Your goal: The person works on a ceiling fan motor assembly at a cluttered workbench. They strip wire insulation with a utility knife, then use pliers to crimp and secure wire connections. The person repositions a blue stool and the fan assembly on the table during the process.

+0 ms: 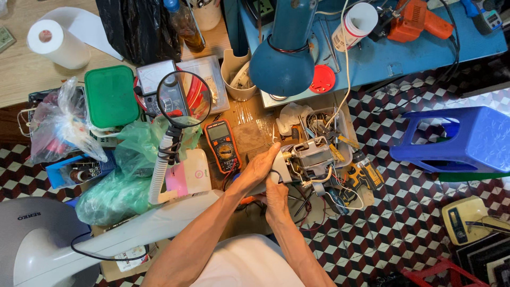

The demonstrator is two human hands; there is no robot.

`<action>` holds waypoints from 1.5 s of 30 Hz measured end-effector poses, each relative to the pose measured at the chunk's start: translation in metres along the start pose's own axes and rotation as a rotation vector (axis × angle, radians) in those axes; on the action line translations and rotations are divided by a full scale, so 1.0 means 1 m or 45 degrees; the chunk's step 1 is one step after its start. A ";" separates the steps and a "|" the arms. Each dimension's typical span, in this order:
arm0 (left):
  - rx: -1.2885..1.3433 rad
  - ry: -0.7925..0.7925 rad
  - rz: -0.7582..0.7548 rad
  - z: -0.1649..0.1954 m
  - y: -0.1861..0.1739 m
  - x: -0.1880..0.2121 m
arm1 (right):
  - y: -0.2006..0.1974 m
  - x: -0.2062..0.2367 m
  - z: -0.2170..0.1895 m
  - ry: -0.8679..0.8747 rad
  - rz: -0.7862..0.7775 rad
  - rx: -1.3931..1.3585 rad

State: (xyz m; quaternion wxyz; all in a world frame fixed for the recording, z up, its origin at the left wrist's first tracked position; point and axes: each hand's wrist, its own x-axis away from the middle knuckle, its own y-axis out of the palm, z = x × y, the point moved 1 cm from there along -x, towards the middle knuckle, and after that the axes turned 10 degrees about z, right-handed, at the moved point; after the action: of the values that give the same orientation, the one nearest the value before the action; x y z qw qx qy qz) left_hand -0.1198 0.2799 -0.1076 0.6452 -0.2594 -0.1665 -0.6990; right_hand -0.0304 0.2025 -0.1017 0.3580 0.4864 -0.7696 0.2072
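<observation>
Motor unit: I see a small grey-and-white electric motor assembly (307,158) at the middle of the cluttered workbench, loose wires trailing below it, just left of a tray of hand tools (340,125).
Left hand: my left hand (258,167) lies over the motor's white end, fingers stretched forward and curled around it, thumb underneath; it grips the housing.
Right hand: my right hand (276,197) comes up from below, fingers folded around the lower white part of the same motor; closed on it, palm hidden from me.
Arms: both forearms rise from the bottom edge and converge at the motor.
Packages, left: a green-lidded box (111,96), a clear plastic bag (61,122) of bits, a green plastic bag (125,175) beneath a magnifying glass (184,99) on a ribbed neck.
Meters: an orange multimeter (223,144) just left of my hand; an analogue meter (155,79) behind the lens.
Top: paper roll (56,43), blue desk lamp (284,56), white tube with a printed label (355,25), orange drill (417,20).
Floor: blue plastic stool (462,141) on chequered tiles.
</observation>
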 end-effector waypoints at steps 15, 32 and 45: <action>-0.635 0.267 0.221 -0.005 -0.071 0.086 | -0.014 0.012 -0.019 0.027 -0.225 0.198; -0.433 0.983 0.549 -0.016 -0.031 0.105 | -0.140 0.134 -0.128 -0.930 0.340 0.512; -0.153 0.383 1.016 0.039 0.053 0.079 | -0.081 0.042 -0.211 -1.801 -0.776 1.573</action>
State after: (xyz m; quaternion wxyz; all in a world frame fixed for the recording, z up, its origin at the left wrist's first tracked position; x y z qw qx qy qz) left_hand -0.0643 0.2310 -0.0359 0.8658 -0.2359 0.0838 -0.4333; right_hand 0.1049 0.2824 0.0661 -0.4636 0.7771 -0.4044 0.1329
